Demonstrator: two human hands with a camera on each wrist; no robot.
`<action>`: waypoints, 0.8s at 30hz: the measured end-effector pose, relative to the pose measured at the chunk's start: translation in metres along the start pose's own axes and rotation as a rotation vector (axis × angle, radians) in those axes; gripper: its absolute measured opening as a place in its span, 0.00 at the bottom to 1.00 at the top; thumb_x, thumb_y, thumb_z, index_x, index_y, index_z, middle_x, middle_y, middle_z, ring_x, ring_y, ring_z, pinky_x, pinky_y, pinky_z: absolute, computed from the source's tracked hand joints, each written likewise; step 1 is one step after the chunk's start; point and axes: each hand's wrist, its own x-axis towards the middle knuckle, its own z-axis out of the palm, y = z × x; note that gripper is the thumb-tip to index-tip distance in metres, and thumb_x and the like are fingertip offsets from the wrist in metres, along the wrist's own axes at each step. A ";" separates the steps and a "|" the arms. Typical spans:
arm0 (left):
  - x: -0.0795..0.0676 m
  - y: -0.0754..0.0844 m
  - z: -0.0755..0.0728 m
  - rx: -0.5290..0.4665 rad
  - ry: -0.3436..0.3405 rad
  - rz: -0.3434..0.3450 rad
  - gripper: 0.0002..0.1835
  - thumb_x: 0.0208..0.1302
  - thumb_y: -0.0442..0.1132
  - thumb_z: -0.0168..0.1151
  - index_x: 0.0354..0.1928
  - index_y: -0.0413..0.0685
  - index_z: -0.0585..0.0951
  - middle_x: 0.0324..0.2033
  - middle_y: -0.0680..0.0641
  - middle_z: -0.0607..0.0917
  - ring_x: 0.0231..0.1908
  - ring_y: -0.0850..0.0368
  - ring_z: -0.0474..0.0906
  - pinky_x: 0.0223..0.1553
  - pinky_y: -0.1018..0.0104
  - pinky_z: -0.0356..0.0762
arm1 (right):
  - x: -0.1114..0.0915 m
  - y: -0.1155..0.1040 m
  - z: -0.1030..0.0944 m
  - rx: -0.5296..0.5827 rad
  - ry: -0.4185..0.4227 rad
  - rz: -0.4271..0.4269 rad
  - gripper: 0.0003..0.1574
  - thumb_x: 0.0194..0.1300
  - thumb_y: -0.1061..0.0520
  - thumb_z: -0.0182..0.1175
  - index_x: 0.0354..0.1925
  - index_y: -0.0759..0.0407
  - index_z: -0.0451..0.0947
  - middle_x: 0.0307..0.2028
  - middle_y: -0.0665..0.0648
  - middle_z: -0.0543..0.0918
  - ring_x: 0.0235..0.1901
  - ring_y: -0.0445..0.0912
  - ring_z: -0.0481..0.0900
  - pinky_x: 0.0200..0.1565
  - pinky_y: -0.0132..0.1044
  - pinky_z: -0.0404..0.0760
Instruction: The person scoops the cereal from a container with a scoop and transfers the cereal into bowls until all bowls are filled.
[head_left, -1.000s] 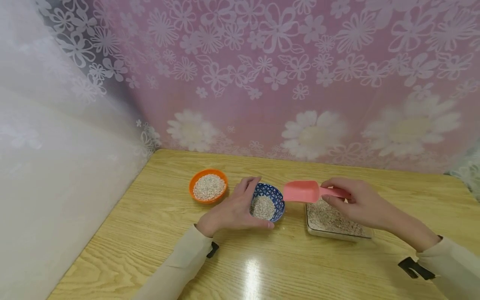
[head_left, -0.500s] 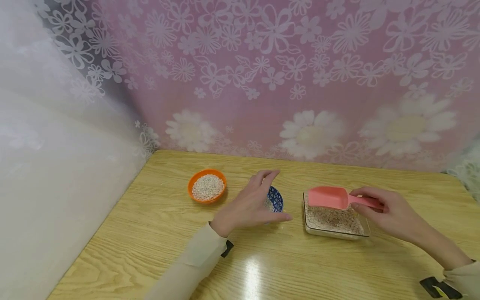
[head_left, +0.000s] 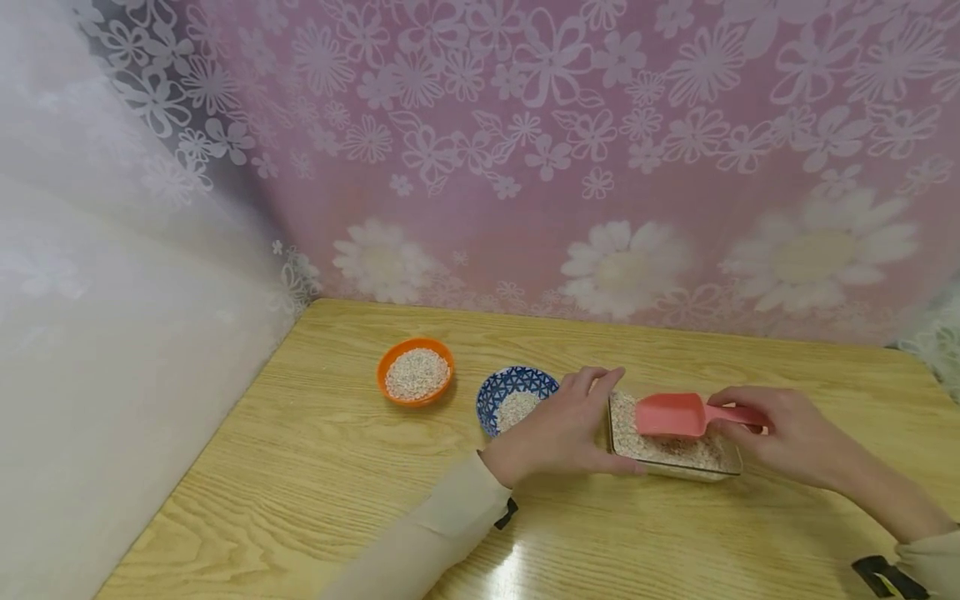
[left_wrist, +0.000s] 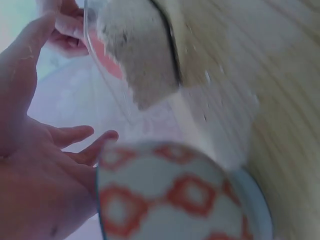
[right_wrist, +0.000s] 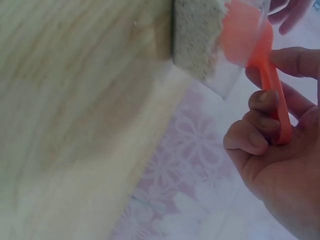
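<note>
The left hand (head_left: 558, 433) has moved rightward from the blue bowl (head_left: 517, 380), uncovering much of it, to the left end of the clear container (head_left: 675, 472). Its fingers are spread wide, thumb well apart, holding nothing; whether they touch the container cannot be told. The right hand (head_left: 787, 432) keeps its fingers curled around the handle of the pink scoop (head_left: 671, 415). A second ago the blade reached past the container's left rim; now it is lower, inside the walls, among the pale flakes (head_left: 628, 440). The orange bowl (head_left: 386, 375) stays put, filled with flakes.

The far edge of the desk (head_left: 300, 467) runs behind both bowls and the container, along a floral curtain (head_left: 480, 208). A strip of wood parts the two bowls. The left hand bridges the gap between blue bowl and container, its wrist overlapping the bowl's near rim in the head view. Wood extends toward the person in front of the container.
</note>
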 end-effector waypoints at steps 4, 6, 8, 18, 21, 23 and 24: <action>0.006 0.011 0.007 0.023 0.000 0.000 0.62 0.57 0.74 0.65 0.83 0.57 0.46 0.77 0.48 0.60 0.75 0.52 0.61 0.63 0.62 0.78 | -0.001 0.001 -0.010 -0.049 -0.075 0.032 0.15 0.65 0.56 0.70 0.49 0.58 0.85 0.41 0.54 0.89 0.28 0.27 0.73 0.27 0.30 0.69; 0.009 0.017 0.010 0.024 0.002 -0.009 0.61 0.58 0.74 0.65 0.83 0.55 0.46 0.77 0.48 0.59 0.75 0.52 0.61 0.63 0.63 0.78 | -0.002 0.000 -0.015 -0.083 -0.089 0.049 0.16 0.64 0.55 0.71 0.49 0.57 0.86 0.42 0.55 0.89 0.29 0.30 0.76 0.27 0.30 0.71; 0.011 0.022 0.013 0.016 0.005 -0.029 0.62 0.58 0.73 0.66 0.83 0.52 0.46 0.78 0.46 0.58 0.76 0.52 0.60 0.64 0.64 0.77 | -0.002 0.000 -0.022 -0.115 -0.104 0.062 0.17 0.63 0.55 0.71 0.50 0.57 0.86 0.44 0.59 0.89 0.30 0.33 0.80 0.28 0.31 0.74; 0.021 0.032 0.031 -0.140 0.001 -0.256 0.71 0.50 0.69 0.75 0.83 0.50 0.40 0.79 0.43 0.52 0.74 0.51 0.64 0.54 0.63 0.82 | 0.008 -0.009 -0.049 -0.314 -0.101 -0.011 0.14 0.54 0.57 0.75 0.40 0.55 0.86 0.34 0.51 0.89 0.25 0.42 0.82 0.26 0.33 0.74; 0.024 0.031 0.033 -0.154 -0.024 -0.299 0.74 0.48 0.70 0.76 0.83 0.50 0.38 0.79 0.42 0.53 0.74 0.49 0.63 0.60 0.60 0.80 | 0.013 -0.014 -0.053 -0.362 -0.134 -0.010 0.12 0.54 0.54 0.74 0.38 0.54 0.86 0.32 0.50 0.89 0.24 0.42 0.81 0.25 0.35 0.73; 0.026 0.030 0.034 -0.145 -0.041 -0.311 0.75 0.47 0.71 0.76 0.83 0.50 0.37 0.79 0.42 0.55 0.75 0.48 0.62 0.64 0.58 0.78 | 0.017 -0.017 -0.055 -0.388 -0.171 -0.001 0.11 0.56 0.53 0.72 0.38 0.55 0.86 0.32 0.50 0.88 0.24 0.42 0.79 0.25 0.36 0.71; 0.027 0.030 0.035 -0.137 -0.049 -0.313 0.76 0.46 0.72 0.76 0.83 0.50 0.36 0.78 0.42 0.56 0.76 0.48 0.61 0.65 0.57 0.77 | 0.018 -0.019 -0.056 -0.403 -0.184 0.003 0.11 0.56 0.53 0.71 0.38 0.55 0.86 0.32 0.50 0.88 0.24 0.42 0.79 0.24 0.36 0.71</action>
